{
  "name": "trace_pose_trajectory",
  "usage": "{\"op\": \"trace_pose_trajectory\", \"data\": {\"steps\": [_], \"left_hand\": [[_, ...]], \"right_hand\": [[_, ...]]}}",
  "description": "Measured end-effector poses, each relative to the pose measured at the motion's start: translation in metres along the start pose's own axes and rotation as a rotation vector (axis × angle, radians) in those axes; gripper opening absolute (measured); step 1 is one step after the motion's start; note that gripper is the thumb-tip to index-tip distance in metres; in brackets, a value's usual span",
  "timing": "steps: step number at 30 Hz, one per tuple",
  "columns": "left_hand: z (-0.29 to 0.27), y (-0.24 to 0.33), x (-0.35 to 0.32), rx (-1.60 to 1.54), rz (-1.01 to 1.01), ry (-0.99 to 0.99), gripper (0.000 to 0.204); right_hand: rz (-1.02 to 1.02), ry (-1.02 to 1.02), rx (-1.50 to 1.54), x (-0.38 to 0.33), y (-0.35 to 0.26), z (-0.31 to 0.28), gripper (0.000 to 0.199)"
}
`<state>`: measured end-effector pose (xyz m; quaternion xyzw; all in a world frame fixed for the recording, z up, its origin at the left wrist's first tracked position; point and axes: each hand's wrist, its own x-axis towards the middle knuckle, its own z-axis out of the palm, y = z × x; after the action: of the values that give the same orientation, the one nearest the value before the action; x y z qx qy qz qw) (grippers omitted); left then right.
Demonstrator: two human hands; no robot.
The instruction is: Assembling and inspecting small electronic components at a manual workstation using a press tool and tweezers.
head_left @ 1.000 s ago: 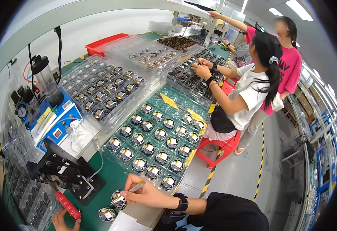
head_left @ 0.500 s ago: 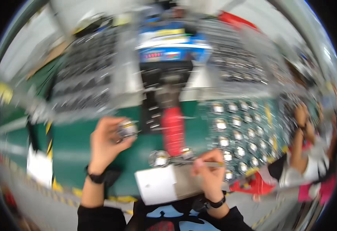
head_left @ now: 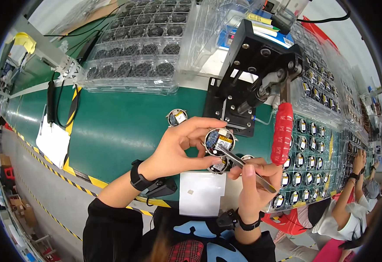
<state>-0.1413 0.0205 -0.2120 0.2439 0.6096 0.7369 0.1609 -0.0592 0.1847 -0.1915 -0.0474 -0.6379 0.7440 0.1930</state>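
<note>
Head view: the left hand (head_left: 178, 148) pinches a small round assembly (head_left: 219, 140) between thumb and fingers, just above the bench's near edge. The right hand (head_left: 254, 181), at five o'clock from it, grips metal tweezers (head_left: 239, 162) whose tips touch the assembly's open face. The work looks mid-step: another round unit (head_left: 177, 117) lies on the green mat (head_left: 112, 131) at ten o'clock. The lever press (head_left: 254, 78) stands at twelve, its red handle (head_left: 281, 133) untouched.
</note>
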Motion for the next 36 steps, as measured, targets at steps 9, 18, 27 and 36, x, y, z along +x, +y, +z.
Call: {"op": "trace_pose_trajectory", "data": {"steps": [9, 18, 27, 36], "left_hand": [[0.010, -0.004, -0.001, 0.034, 0.093, 0.062, 0.060], [0.010, -0.008, -0.002, 0.023, 0.129, 0.065, 0.057], [0.010, -0.010, -0.001, -0.019, 0.143, 0.069, 0.056], [0.009, -0.005, -0.003, 0.003, 0.101, 0.047, 0.058]], "right_hand": [[-0.066, -0.058, -0.098, -0.006, -0.001, -0.009, 0.025], [-0.030, -0.046, -0.081, -0.006, 0.002, -0.006, 0.024], [-0.011, -0.045, -0.066, -0.006, 0.001, -0.003, 0.023], [0.024, -0.007, -0.047, -0.007, -0.005, 0.000, 0.024]]}}
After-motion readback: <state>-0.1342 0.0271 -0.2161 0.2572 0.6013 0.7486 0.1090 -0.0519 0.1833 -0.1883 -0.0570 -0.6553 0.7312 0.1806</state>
